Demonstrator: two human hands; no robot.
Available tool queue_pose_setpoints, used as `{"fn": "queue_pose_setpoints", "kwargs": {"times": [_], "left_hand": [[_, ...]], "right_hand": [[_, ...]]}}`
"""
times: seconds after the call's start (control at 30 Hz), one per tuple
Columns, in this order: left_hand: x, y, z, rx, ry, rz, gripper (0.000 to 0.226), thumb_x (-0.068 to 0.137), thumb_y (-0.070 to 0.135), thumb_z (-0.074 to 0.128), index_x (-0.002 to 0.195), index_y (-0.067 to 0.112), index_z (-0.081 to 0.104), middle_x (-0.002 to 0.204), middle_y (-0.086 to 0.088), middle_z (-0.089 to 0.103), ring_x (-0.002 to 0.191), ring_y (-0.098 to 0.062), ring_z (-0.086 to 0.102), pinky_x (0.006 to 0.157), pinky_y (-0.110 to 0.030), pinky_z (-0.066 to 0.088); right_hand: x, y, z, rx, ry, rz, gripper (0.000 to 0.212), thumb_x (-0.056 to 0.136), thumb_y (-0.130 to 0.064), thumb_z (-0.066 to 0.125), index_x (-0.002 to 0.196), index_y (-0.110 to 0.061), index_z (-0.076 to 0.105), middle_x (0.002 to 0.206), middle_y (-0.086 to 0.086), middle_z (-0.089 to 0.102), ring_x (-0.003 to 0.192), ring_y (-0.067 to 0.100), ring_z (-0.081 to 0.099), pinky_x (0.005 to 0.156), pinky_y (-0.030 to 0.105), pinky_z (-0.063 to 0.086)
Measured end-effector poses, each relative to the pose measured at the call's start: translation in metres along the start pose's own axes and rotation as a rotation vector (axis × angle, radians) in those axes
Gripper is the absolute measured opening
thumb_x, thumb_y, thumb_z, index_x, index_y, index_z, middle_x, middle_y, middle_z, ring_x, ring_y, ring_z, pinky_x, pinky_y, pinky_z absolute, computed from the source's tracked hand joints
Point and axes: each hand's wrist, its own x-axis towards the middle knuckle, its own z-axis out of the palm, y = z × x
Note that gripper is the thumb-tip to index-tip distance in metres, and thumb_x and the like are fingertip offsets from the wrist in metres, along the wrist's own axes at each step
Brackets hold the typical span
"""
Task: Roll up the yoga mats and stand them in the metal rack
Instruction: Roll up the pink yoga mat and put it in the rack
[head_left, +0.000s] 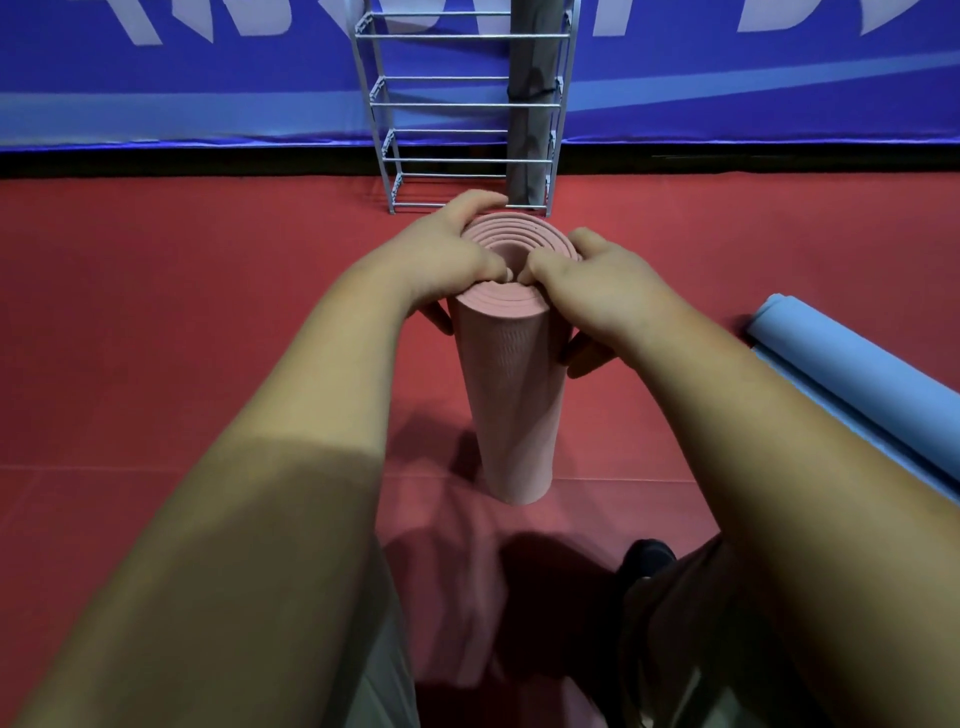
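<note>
Where the pink mat stands: rolled, upright on its end on the red floor, just in front of the metal rack and outside it.
Left grip: curled over the roll's top left rim, fingertips on the spiral end, one digit down the side.
Right grip: curled over the top right rim, fingertips near the spiral's centre, close to the left's.
Metal rack: against the blue banner; a dark grey rolled mat stands upright in its right side.
Blue mat: partly rolled, lying on the floor at right, well apart.
</note>
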Motion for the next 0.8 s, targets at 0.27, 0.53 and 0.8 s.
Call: {"fn": "queue_pose_setpoints", "kwargs": {"times": [0.27, 0.53, 0.8], "left_hand": [[-0.002, 0.005, -0.005, 0.006, 0.009, -0.006, 0.042, 0.083, 0.016, 0.082, 0.100, 0.053, 0.071, 0.108, 0.006, 0.079, 0.098, -0.028, 0.077, 0.078, -0.061, 0.066], [-0.009, 0.010, -0.009, 0.015, 0.084, -0.070, 0.036, 0.090, 0.012, 0.078, 0.118, 0.034, 0.070, 0.101, -0.005, 0.076, 0.073, -0.037, 0.076, 0.049, -0.058, 0.061], [-0.014, 0.006, -0.013, 0.026, 0.026, -0.039, 0.033, 0.093, 0.015, 0.076, 0.116, 0.038, 0.068, 0.099, -0.005, 0.076, 0.071, -0.036, 0.076, 0.049, -0.048, 0.061]], "right_hand": [[0.002, 0.009, 0.004, -0.018, 0.040, -0.040, 0.045, 0.087, -0.055, 0.064, 0.126, -0.032, 0.060, 0.092, 0.012, 0.076, 0.059, 0.035, 0.076, 0.052, 0.055, 0.064], [-0.007, 0.029, 0.028, -0.042, 0.092, -0.151, 0.147, 0.039, -0.102, 0.072, 0.153, -0.017, 0.039, 0.143, 0.001, 0.059, 0.126, 0.021, 0.065, 0.103, 0.047, 0.057], [0.009, 0.032, 0.023, -0.003, 0.002, -0.216, 0.103, 0.050, -0.072, 0.094, 0.137, -0.033, 0.056, 0.125, -0.014, 0.068, 0.112, 0.005, 0.067, 0.093, 0.033, 0.058]]}}
